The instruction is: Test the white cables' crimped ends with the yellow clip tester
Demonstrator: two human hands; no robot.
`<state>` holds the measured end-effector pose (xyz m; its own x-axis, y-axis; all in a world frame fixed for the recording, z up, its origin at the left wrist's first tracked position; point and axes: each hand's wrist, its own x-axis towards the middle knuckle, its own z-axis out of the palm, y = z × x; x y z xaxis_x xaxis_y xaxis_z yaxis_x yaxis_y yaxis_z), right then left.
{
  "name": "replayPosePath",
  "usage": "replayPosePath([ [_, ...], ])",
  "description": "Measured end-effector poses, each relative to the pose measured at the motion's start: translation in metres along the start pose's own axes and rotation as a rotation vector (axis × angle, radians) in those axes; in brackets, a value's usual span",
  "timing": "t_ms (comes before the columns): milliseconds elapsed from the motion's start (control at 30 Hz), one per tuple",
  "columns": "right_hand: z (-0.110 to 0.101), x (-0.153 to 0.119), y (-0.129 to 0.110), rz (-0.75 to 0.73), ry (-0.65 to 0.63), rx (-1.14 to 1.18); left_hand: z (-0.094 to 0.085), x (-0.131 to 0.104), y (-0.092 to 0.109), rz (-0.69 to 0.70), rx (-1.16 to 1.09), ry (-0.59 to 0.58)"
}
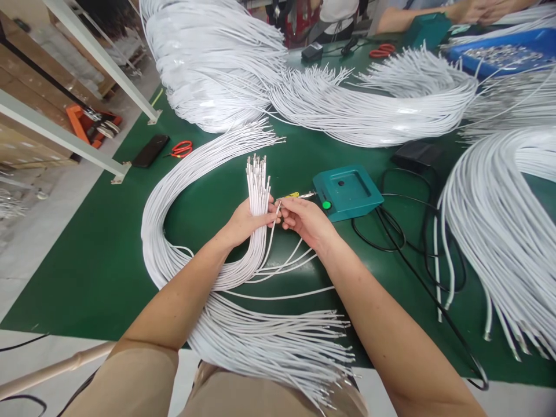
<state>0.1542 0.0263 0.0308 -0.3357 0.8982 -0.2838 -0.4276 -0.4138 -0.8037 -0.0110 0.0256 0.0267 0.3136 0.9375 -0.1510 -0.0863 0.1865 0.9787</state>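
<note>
I'm gripping 1 upright bundle of white cables over the green table, left hand wrapped tight around it, right hand fingers pinching 1 cable beside the teal box, looking barely started, most cables left.

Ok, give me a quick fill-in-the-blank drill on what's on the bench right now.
1. The left hand grips an upright bundle of ____ cables.
2. The right hand pinches a ____ cable beside that bundle.
3. The teal box carries a round ____ button.
4. Red-handled ____ lie beside the black phone.

Missing words: white; single; green; scissors
</note>
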Motion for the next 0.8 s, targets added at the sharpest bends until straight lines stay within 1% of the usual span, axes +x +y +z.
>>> replayPosePath([
  [67, 0.001, 0.000, 0.002, -0.081, 0.074, -0.128, -0.001, 0.000, -0.001, 0.006, -0.021, 0.015],
  [133, 0.002, 0.001, 0.004, -0.190, 0.143, -0.345, 0.000, 0.001, -0.001, -0.007, -0.048, 0.013],
  [200, 0.003, 0.001, 0.007, -0.341, 0.213, -0.647, 0.001, 0.001, 0.000, -0.046, -0.080, 0.002],
  [267, 0.003, -0.002, 0.009, -0.536, 0.274, -1.023, 0.002, 0.002, 0.000, -0.093, -0.108, -0.002],
  [333, 0.002, -0.005, 0.008, -0.730, 0.272, -1.408, 0.002, 0.003, 0.001, -0.129, -0.125, -0.008],
  [400, 0.001, -0.008, 0.004, -0.842, 0.204, -1.695, 0.003, 0.004, 0.002, -0.146, -0.140, -0.008],
  [467, -0.002, -0.009, -0.004, -0.870, 0.183, -1.845, 0.002, 0.005, 0.002, -0.147, -0.150, 0.002],
  [533, -0.007, -0.007, -0.013, -0.852, 0.236, -1.912, 0.002, 0.006, 0.001, -0.136, -0.148, 0.021],
  [600, -0.013, -0.002, -0.022, -0.791, 0.268, -1.978, 0.000, 0.007, -0.001, -0.121, -0.132, 0.041],
  [700, -0.019, 0.006, -0.031, -0.665, 0.183, -2.101, -0.003, 0.010, -0.006, -0.096, -0.101, 0.073],
  [800, -0.021, 0.011, -0.034, -0.633, 0.104, -2.154, -0.004, 0.012, -0.009, -0.086, -0.063, 0.117],
])
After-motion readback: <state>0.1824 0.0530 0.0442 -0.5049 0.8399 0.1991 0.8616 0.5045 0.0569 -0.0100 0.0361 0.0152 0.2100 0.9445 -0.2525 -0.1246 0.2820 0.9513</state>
